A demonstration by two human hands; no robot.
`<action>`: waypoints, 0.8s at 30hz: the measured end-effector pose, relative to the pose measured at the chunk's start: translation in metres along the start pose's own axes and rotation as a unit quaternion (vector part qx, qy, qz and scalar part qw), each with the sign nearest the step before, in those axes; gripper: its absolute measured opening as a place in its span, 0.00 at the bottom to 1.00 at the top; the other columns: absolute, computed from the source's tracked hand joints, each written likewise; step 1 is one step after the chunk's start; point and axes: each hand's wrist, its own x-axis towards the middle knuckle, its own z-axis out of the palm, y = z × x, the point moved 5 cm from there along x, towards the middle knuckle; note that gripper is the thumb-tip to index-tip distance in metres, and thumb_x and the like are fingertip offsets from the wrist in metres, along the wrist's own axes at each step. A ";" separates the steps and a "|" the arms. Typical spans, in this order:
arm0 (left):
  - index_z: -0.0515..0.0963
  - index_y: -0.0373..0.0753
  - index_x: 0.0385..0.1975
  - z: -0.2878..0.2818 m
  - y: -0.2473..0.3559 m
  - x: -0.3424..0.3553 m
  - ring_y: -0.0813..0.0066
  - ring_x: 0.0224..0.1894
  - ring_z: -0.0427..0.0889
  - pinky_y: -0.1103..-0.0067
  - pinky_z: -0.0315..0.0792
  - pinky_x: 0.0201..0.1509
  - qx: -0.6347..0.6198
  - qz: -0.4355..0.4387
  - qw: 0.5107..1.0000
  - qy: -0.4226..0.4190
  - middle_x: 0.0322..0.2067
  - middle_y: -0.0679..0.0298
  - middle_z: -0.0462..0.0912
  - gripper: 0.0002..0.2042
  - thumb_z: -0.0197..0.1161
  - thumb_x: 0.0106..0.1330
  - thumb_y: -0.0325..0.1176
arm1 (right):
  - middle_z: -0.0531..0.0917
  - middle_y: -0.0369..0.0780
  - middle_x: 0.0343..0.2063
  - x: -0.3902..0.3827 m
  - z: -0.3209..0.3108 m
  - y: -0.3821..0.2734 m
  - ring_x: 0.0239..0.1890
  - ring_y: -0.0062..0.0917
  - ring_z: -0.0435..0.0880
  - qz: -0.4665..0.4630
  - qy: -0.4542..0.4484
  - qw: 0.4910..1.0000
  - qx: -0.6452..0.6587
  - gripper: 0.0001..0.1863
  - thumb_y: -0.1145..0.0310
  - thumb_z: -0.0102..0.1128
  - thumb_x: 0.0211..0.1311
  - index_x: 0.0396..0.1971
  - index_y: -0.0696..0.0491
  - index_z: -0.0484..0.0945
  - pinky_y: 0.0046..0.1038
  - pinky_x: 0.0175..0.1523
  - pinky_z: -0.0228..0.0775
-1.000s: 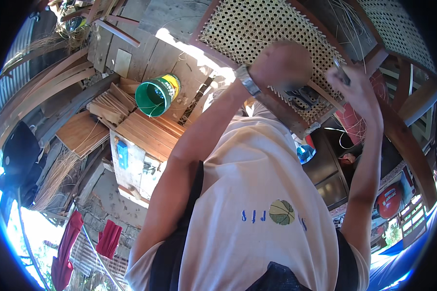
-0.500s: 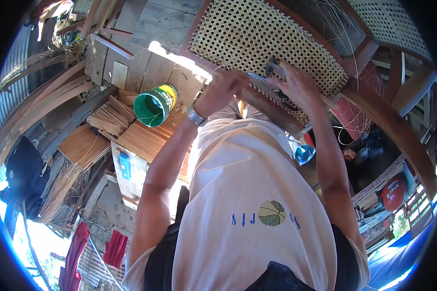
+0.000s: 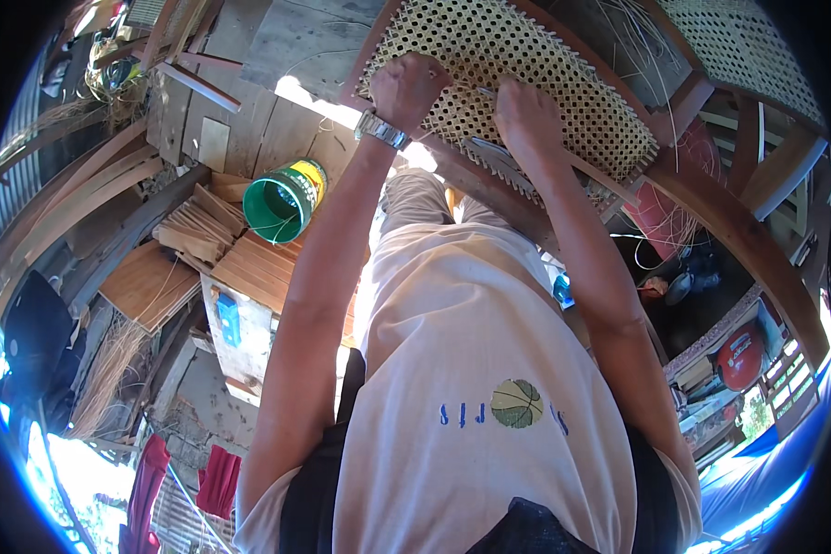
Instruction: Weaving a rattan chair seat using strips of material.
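Observation:
A woven cane panel in a brown wooden frame lies in front of me at the top. My left hand, with a metal watch on the wrist, is closed over the panel's left part; whatever its fingers pinch is too small to make out. To its right, my right hand is closed over the weave. A short, thin, shiny tip pokes out from its fingers; the rest is hidden. Between my forearms, a grey metal tool rests by the near rail, beside a row of cane ends.
A green bucket stands left of my legs, near stacked wooden slats. Another cane-woven frame is at the top right. Loose cane strands trail beside the panel. A curved wooden piece arcs along the right.
Both hands have moved up from the panel's near edge onto the weave, and the left has turned over it. The dark tool seen in my right hand no longer shows there.

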 end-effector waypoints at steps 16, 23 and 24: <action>0.88 0.51 0.30 0.015 -0.004 -0.007 0.68 0.25 0.85 0.74 0.76 0.27 -0.053 0.019 0.996 0.068 0.25 0.64 0.86 0.08 0.70 0.57 0.46 | 0.83 0.47 0.30 0.029 0.033 0.016 0.35 0.40 0.84 0.051 -0.144 0.972 0.177 0.08 0.67 0.54 0.66 0.36 0.55 0.78 0.41 0.44 0.74; 0.86 0.51 0.30 0.022 0.037 -0.008 0.71 0.33 0.84 0.73 0.74 0.36 -0.004 0.110 0.981 0.161 0.30 0.68 0.87 0.04 0.70 0.55 0.37 | 0.82 0.43 0.21 0.029 0.016 0.028 0.26 0.38 0.83 -0.007 0.015 0.998 0.054 0.16 0.54 0.61 0.62 0.30 0.53 0.80 0.40 0.33 0.72; 0.86 0.51 0.31 0.019 0.043 -0.010 0.72 0.36 0.83 0.73 0.72 0.41 0.037 0.162 0.967 0.193 0.31 0.70 0.87 0.04 0.69 0.57 0.37 | 0.82 0.43 0.21 0.028 0.005 0.028 0.26 0.38 0.83 -0.012 0.014 0.998 0.056 0.16 0.54 0.61 0.62 0.30 0.53 0.80 0.40 0.33 0.72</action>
